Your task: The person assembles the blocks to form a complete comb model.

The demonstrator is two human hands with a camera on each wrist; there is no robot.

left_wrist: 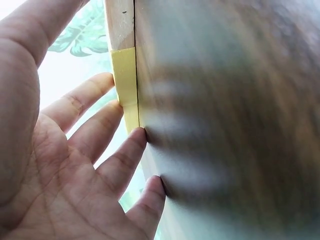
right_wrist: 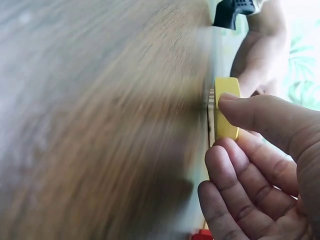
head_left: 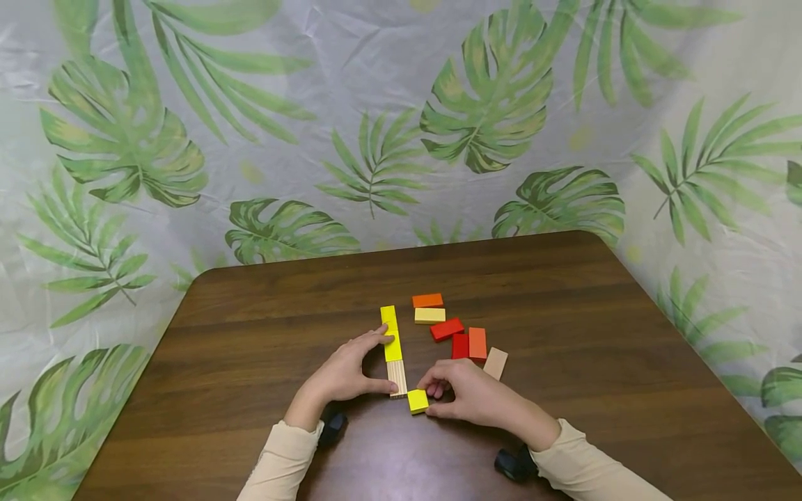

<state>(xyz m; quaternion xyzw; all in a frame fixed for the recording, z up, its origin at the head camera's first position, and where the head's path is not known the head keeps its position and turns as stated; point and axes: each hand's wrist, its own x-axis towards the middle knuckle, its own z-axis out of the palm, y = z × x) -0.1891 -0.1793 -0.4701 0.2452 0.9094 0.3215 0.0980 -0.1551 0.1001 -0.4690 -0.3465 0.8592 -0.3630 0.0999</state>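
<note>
A straight row runs away from me on the table, with yellow blocks point(head_left: 390, 316) at the far part and plain striped wooden block pieces point(head_left: 397, 374) at the near end. My left hand point(head_left: 344, 369) lies along its left side, thumb at the near end and extended fingertips against the yellow part point(left_wrist: 125, 70). With thumb and fingers, my right hand point(head_left: 473, 393) pinches a separate yellow block point(head_left: 418, 401) just right of the row's near end. In the right wrist view the thumb presses one face of this yellow block point(right_wrist: 227, 129).
Right of the row lie loose blocks: an orange block point(head_left: 427, 300), a cream block point(head_left: 430, 316), a red block point(head_left: 447, 329), another red block point(head_left: 460, 346), a coral block point(head_left: 477, 343) and a tan block point(head_left: 496, 362). A leaf-patterned cloth point(head_left: 376, 90) hangs behind the brown table point(head_left: 250, 320).
</note>
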